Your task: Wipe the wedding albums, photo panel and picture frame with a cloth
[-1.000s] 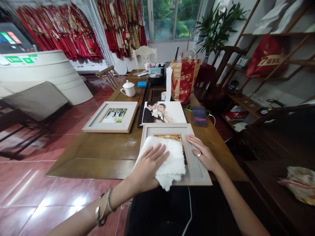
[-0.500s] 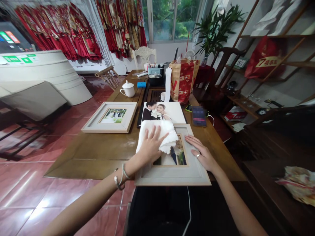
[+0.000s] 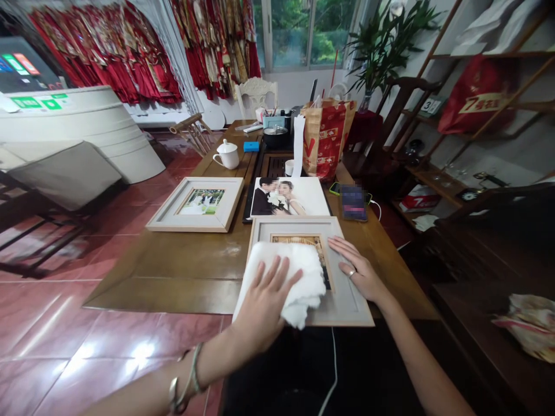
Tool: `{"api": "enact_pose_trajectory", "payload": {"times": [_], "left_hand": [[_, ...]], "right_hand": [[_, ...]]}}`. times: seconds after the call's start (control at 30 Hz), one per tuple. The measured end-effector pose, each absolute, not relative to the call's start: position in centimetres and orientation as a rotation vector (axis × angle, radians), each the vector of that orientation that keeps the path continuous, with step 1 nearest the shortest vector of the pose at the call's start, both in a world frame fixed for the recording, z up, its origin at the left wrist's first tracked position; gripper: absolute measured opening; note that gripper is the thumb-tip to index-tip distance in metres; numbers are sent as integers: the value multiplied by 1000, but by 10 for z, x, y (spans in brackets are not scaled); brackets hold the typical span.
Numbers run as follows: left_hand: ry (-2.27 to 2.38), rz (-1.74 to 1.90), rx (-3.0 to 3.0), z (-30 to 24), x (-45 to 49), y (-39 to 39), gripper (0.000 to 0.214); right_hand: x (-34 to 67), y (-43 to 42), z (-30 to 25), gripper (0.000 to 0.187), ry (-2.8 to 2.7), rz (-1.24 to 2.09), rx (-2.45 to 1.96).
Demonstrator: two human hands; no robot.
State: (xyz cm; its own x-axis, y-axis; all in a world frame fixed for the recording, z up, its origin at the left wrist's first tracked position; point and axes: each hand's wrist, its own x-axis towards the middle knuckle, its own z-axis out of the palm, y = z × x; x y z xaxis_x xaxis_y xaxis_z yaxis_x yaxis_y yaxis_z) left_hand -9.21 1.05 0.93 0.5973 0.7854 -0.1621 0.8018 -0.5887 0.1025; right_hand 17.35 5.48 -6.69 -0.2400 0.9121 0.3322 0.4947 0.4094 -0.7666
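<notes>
A pale wooden picture frame (image 3: 349,309) lies flat at the table's near edge, its photo partly covered. On its left half rests a folded white towel (image 3: 303,266), with one ragged edge. My left hand (image 3: 265,297) presses flat on the towel from above, fingers spread, near the frame's lower left. My right hand (image 3: 362,271) lies along the frame's right border, fingers stretched out, with a ring on one. Just behind the frame is a wedding photo panel (image 3: 310,193). To the left, a second framed photo (image 3: 221,219) lies on the table.
The wooden table (image 3: 182,271) also bears a lidded white cup (image 3: 228,156), a small blue box (image 3: 251,147), a red and brown paper bag (image 3: 327,141) and a phone (image 3: 353,202). A white cable (image 3: 335,364) hangs below the near edge. Shelves stand on the right.
My left hand and the towel have slid toward me over the frame, uncovering the top of its photo. My right hand stays on the right border.
</notes>
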Motion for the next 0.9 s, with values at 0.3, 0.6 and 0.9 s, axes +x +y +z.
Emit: {"api": "enact_pose_trajectory", "payload": {"times": [0.3,0.6,0.9], "left_hand": [[1565,86,2678,3,-50,102,77],[1102,-214,2710,22,-40,58,68],[678,-60,2668,20,-50,-20,72]], "right_hand": [[175,56,-71,49,-1875,673,-1204],[175,58,-73,43,-1855,672,-1153],[176,55,-66,45,-1883,724,-1186]]}}
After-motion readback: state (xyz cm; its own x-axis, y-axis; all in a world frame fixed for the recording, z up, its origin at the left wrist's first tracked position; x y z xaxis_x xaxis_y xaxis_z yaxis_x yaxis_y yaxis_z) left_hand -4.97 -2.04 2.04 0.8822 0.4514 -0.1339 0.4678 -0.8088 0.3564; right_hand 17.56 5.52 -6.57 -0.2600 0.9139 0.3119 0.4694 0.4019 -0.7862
